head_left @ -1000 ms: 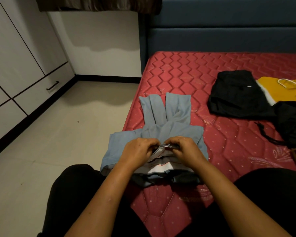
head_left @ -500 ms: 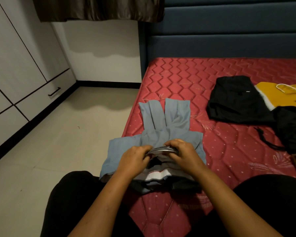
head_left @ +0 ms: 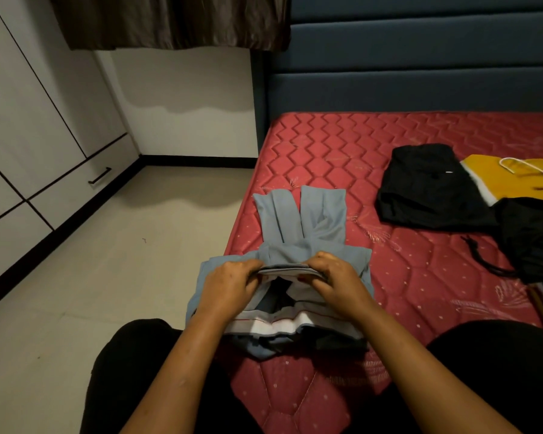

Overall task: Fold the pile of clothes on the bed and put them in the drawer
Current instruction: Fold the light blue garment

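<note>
Grey-blue trousers [head_left: 308,220] lie at the near left corner of the red mattress [head_left: 342,145], legs pointing away from me. My left hand [head_left: 228,285] and my right hand [head_left: 334,277] both pinch the waistband and hold it apart, showing the pale lining and a dark gap inside. A black folded garment [head_left: 427,186], a yellow garment [head_left: 521,180] and another black garment [head_left: 536,236] lie at the right of the bed. The drawer [head_left: 85,180] with a dark handle is shut in the white wardrobe at the left.
A white hanger [head_left: 527,166] lies on the yellow garment. The dark blue headboard [head_left: 420,73] stands behind the bed. Pale floor tiles [head_left: 107,261] run between bed and wardrobe. My dark-clad knees are at the bottom of the view.
My hands have pulled the waistband apart, opening a dark gap between the layers. The view has tilted down a little.
</note>
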Available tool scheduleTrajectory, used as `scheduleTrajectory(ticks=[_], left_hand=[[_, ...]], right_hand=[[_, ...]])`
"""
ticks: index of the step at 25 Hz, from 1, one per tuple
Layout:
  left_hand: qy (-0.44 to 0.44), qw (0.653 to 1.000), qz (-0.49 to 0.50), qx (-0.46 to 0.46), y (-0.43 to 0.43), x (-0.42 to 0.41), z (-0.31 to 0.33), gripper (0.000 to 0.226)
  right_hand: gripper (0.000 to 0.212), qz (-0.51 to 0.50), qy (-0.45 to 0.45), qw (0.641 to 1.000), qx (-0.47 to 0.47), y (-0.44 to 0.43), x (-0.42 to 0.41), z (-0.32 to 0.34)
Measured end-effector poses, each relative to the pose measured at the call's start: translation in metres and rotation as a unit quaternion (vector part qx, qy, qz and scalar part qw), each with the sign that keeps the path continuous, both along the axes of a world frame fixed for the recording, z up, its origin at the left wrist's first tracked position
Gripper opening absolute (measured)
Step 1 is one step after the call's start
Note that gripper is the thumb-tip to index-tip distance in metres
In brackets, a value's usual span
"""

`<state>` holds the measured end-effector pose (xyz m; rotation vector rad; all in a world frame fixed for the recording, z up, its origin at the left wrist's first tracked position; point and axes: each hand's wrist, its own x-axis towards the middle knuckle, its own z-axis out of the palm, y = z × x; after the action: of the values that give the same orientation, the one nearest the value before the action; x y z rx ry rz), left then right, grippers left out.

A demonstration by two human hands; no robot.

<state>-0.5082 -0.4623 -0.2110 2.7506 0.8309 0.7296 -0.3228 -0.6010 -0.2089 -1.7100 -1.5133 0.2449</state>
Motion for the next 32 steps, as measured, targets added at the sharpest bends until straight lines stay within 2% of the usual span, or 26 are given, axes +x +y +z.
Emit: scheduleTrajectory(ticks=[3,6,8,10,12,14,15,16,17,18,19,20,21,22,23,25,26,29,30,32], left_hand=[[-0.014,0.997,0.010,0.069,-0.002,-0.002,0.013,0.023],[0.024,0.996,-0.003,0.089,0.003,-0.007,0.015,0.022],[0.056,0.997,0.020,0.055,0.012,-0.015,0.014,0.017],[0.047,0.995,0.079,0.046,0.024,-0.025,0.014,0.013],[0.047,0.986,0.158,0.031,0.038,-0.032,0.021,0.018],[0.108,0.965,0.238,-0.001,0.058,-0.035,0.025,0.013],[0.155,0.946,0.282,-0.052,0.067,-0.033,0.030,0.011],[0.179,0.917,0.321,-0.155,0.077,-0.026,0.041,0.013],[0.150,0.876,0.343,-0.303,0.088,-0.017,0.054,0.015],[0.067,0.816,0.334,-0.468,0.101,0.000,0.073,0.016],[-0.041,0.749,0.300,-0.590,0.116,0.018,0.096,0.019],[-0.137,0.702,0.262,-0.648,0.133,0.042,0.128,0.020],[-0.217,0.686,0.225,-0.657,0.150,0.067,0.166,0.017],[-0.301,0.687,0.179,-0.636,0.166,0.091,0.212,0.014],[-0.395,0.697,0.113,-0.588,0.180,0.113,0.262,0.022],[-0.545,0.681,-0.039,-0.487,0.189,0.143,0.352,0.034],[-0.588,0.665,-0.090,-0.452,0.189,0.152,0.386,0.033],[-0.654,0.618,-0.143,-0.412,0.184,0.157,0.414,0.030],[-0.657,0.624,-0.125,-0.403,0.183,0.156,0.404,0.030],[-0.631,0.664,-0.044,-0.400,0.184,0.154,0.355,0.031]], right_hand=[[0.014,0.003,-0.005,1.000,0.009,0.000,0.001,0.007],[0.024,-0.039,-0.112,0.992,-0.036,-0.003,0.011,0.009],[0.037,-0.072,-0.174,0.978,-0.088,-0.010,0.023,0.012],[0.039,-0.119,-0.218,0.957,-0.152,-0.019,0.036,0.016],[0.039,-0.188,-0.235,0.910,-0.286,-0.025,0.048,0.022],[0.040,-0.213,-0.158,0.856,-0.443,-0.027,0.057,0.033],[0.041,-0.194,-0.064,0.839,-0.504,-0.026,0.060,0.044],[0.038,-0.169,0.064,0.829,-0.529,-0.019,0.065,0.060],[0.029,-0.150,0.186,0.825,-0.512,-0.009,0.073,0.078],[0.019,-0.157,0.273,0.834,-0.453,0.009,0.087,0.101],[0.020,-0.176,0.326,0.853,-0.368,0.030,0.106,0.127],[0.027,-0.207,0.352,0.874,-0.263,0.056,0.129,0.159],[0.032,-0.247,0.344,0.894,-0.144,0.081,0.151,0.198],[0.036,-0.290,0.299,0.909,-0.018,0.101,0.172,0.245],[0.042,-0.313,0.232,0.916,0.093,0.113,0.188,0.298],[0.052,-0.317,0.111,0.904,0.266,0.119,0.207,0.392],[0.055,-0.313,0.070,0.888,0.328,0.115,0.213,0.428],[0.063,-0.296,-0.010,0.840,0.454,0.091,0.219,0.458],[0.064,-0.294,-0.037,0.837,0.461,0.083,0.221,0.447],[0.063,-0.313,-0.091,0.854,0.405,0.068,0.228,0.397]])
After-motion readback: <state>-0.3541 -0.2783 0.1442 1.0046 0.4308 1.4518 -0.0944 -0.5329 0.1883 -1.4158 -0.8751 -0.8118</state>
